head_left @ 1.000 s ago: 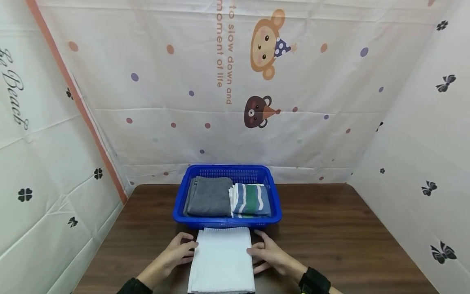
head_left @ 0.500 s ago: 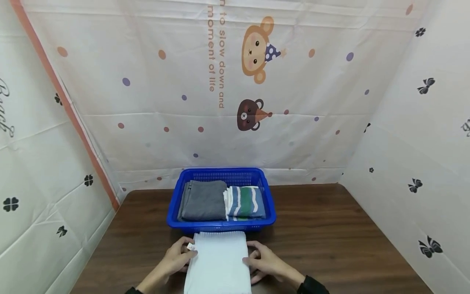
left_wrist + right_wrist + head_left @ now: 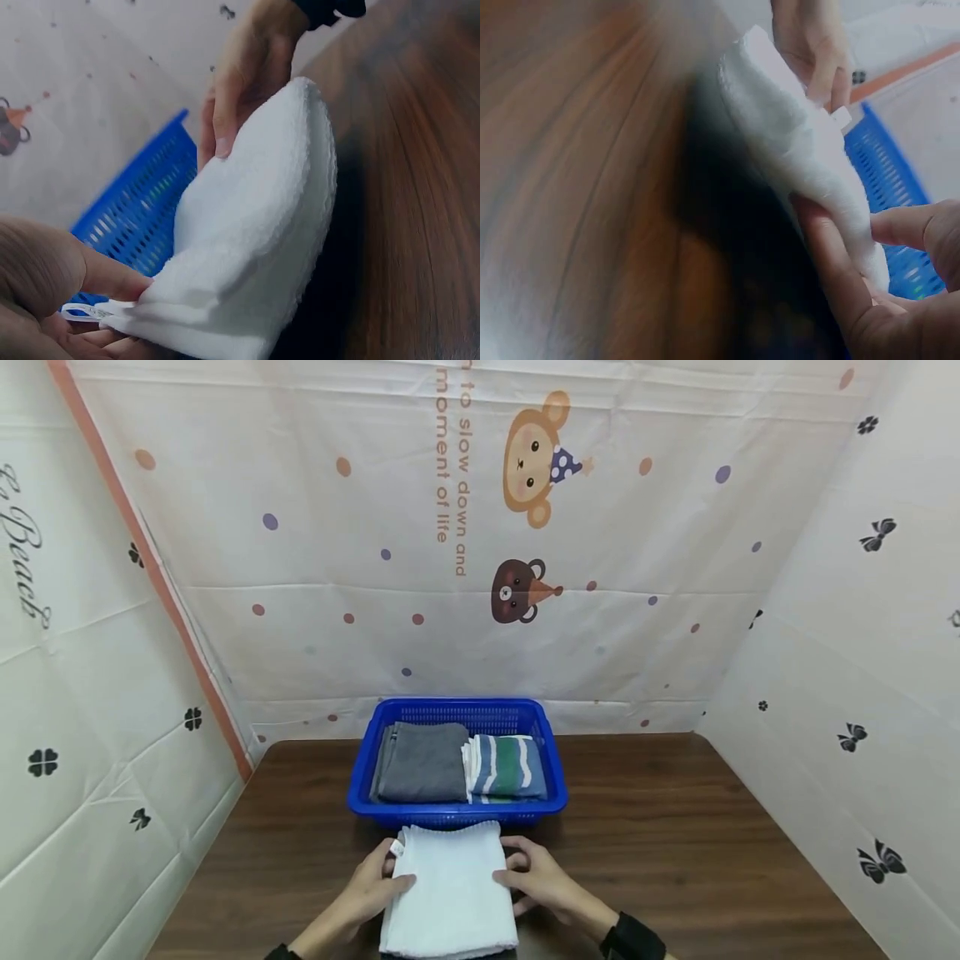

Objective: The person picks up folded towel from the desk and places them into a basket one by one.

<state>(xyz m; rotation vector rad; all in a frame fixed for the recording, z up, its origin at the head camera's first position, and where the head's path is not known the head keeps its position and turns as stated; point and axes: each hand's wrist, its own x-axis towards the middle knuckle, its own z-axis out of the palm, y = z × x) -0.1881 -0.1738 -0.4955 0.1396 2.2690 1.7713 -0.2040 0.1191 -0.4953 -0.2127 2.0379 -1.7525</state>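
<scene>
A folded white towel [image 3: 452,893] is held up between both hands, in front of the blue basket. My left hand [image 3: 371,885] grips its left edge, thumb on top and fingers beneath; a small white tag [image 3: 86,311] sticks out there. The right hand [image 3: 543,878] pinches the opposite edge, with the thumb above and fingers below, as the right wrist view shows. In that view the towel [image 3: 802,150] bends a little and hangs apart from the table, over a dark shadow.
Behind the towel stands a blue plastic basket [image 3: 457,814] on a brown wooden table [image 3: 660,843]. Inside it lie a folded grey towel [image 3: 423,764] on the left and a striped blue, green and white towel [image 3: 507,767] on the right. Printed cloth [image 3: 337,643] hangs behind and at both sides.
Both hands have closed further on the towel's edges, their thumbs now lying over its top. The towel has been lifted and bows slightly. The basket's contents stay as they were.
</scene>
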